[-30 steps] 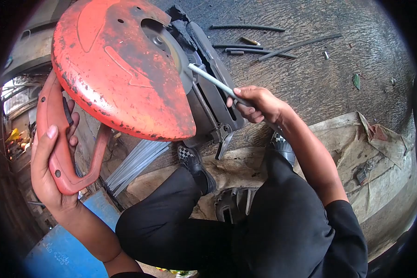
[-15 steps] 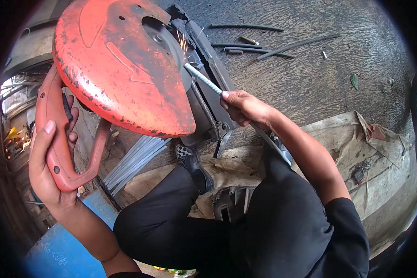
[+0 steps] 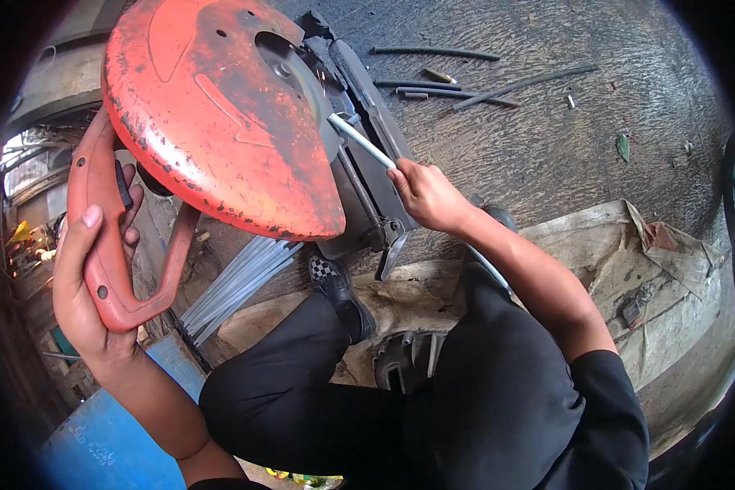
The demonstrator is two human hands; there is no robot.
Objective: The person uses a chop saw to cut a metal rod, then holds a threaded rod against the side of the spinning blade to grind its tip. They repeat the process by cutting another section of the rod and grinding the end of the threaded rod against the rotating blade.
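My left hand [image 3: 80, 306] is wrapped around the red loop handle [image 3: 98, 265] of a cut-off saw, its fingers by the black trigger. The saw's scuffed red blade guard [image 3: 220, 122] spreads over the upper left, and part of the grey cutting disc [image 3: 322, 106] shows at its right edge. My right hand [image 3: 434, 196] grips a long grey metal rod [image 3: 363, 140]. The rod's front end lies right beside the disc, over the saw's base [image 3: 376, 175] and its clamp screw. Its rear part runs under my forearm toward my knee.
A bundle of grey rods [image 3: 241, 282] lies on the floor beside my shoe. Dark hoses or tubes [image 3: 523, 84] and short pieces are scattered on the worn floor beyond. A dirty cloth sheet [image 3: 596, 245] spreads at right; a blue panel [image 3: 131, 416] is at lower left.
The bright sparks by the disc have nearly gone. The saw handle and guard have shifted slightly right in view, and my right hand has turned a little on the rod.
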